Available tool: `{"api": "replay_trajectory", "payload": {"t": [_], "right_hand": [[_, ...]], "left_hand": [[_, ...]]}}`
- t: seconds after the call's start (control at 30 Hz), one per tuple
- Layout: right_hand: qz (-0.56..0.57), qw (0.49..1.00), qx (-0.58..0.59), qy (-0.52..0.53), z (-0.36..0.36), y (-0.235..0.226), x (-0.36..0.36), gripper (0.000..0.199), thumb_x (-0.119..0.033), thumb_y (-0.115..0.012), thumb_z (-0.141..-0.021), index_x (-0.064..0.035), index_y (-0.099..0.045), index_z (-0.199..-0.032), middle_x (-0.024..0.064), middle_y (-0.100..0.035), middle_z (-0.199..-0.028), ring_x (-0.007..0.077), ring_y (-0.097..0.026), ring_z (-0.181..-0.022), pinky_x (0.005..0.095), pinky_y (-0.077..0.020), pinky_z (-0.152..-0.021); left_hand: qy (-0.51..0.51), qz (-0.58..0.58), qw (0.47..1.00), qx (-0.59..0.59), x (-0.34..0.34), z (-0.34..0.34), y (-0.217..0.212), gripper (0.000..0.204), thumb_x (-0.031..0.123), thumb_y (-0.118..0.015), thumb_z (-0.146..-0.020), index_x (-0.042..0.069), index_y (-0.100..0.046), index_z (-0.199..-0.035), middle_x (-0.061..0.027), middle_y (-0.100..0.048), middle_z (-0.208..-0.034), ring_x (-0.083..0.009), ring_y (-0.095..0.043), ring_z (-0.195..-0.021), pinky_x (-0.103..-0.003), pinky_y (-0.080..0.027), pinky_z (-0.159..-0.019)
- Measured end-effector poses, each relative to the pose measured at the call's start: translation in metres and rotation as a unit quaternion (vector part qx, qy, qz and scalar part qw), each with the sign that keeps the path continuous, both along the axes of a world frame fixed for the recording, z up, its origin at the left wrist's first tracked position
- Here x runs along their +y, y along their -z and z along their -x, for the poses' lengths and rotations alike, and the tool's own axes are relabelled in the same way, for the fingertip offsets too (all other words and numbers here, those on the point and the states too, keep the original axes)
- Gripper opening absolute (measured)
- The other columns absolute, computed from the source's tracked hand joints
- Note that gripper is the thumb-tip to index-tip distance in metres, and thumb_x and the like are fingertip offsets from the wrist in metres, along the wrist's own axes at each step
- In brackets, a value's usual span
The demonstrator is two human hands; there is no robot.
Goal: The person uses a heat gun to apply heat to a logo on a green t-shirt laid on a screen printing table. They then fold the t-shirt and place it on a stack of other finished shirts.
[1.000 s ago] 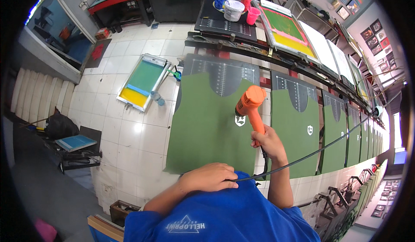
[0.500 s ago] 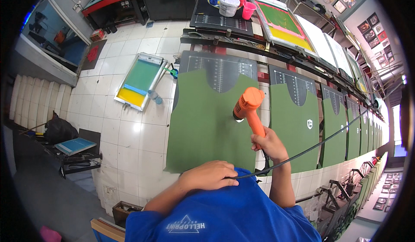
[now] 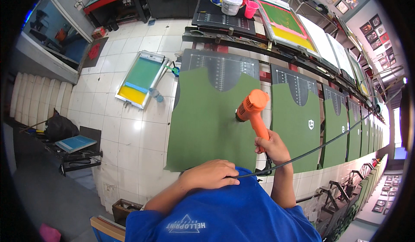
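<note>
An orange heat gun [image 3: 253, 110] is gripped in my right hand [image 3: 272, 144], its nozzle aimed down at a green fabric panel [image 3: 207, 121] laid on a black platen [image 3: 222, 67]. Its black cable [image 3: 320, 147] runs off to the right and also back toward my chest. My left hand [image 3: 212, 175] rests closed at the near edge of the panel, touching the cable. A second green panel [image 3: 298, 125] with a small white emblem lies on the neighbouring platen to the right.
A long row of platens with green panels [image 3: 346, 134] stretches right. A printing screen with green and yellow [image 3: 140, 80] lies on the white tiled floor at left. Ink tubs [image 3: 231, 2] and more screens [image 3: 285, 21] sit at the back. A dark rack [image 3: 78, 149] stands lower left.
The heat gun has shifted slightly left over the green panel. My left hand has stayed at the panel's near edge.
</note>
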State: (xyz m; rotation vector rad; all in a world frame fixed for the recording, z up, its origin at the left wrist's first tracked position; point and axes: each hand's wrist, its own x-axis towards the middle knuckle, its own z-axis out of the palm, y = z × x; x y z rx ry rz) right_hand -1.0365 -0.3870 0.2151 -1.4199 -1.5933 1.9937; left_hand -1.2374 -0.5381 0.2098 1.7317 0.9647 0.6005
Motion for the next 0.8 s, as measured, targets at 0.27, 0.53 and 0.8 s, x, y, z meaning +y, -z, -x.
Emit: {"api": "replay_trajectory", "payload": {"t": [0.27,0.53,0.8], "right_hand": [[-0.008,1.000,-0.013,0.008,-0.004,-0.002,-0.002,0.030,-0.011,-0.064,-0.085,0.0034,-0.053,-0.110,0.0009,-0.055,-0.077,0.0102,-0.059,-0.060,0.0243,-0.0505,-0.057],[-0.006,1.000,-0.008,0.011,-0.012,0.003,-0.003,0.026,-0.009,-0.061,-0.086,0.0034,-0.055,-0.108,0.0029,-0.058,-0.076,0.0112,-0.059,-0.059,0.0240,-0.0489,-0.056],[-0.001,1.000,-0.008,0.015,-0.017,0.002,-0.004,0.034,-0.011,-0.063,-0.085,0.0051,-0.053,-0.114,0.0009,-0.055,-0.077,0.0102,-0.059,-0.060,0.0242,-0.0508,-0.057]], "left_hand": [[0.003,0.012,1.000,0.012,0.001,0.000,-0.003,0.037,0.036,-0.056,-0.095,0.000,-0.063,-0.087,-0.0130,-0.059,-0.088,-0.0306,-0.058,-0.089,-0.041,-0.045,-0.081],[-0.007,0.023,1.000,-0.003,0.001,-0.001,0.000,0.037,0.036,-0.055,-0.095,0.001,-0.064,-0.087,-0.0158,-0.059,-0.087,-0.0334,-0.057,-0.090,-0.042,-0.044,-0.082],[0.006,0.025,1.000,0.015,0.002,-0.002,0.000,0.038,0.036,-0.055,-0.095,0.000,-0.064,-0.088,-0.0137,-0.060,-0.091,-0.0310,-0.058,-0.092,-0.041,-0.045,-0.083]]}}
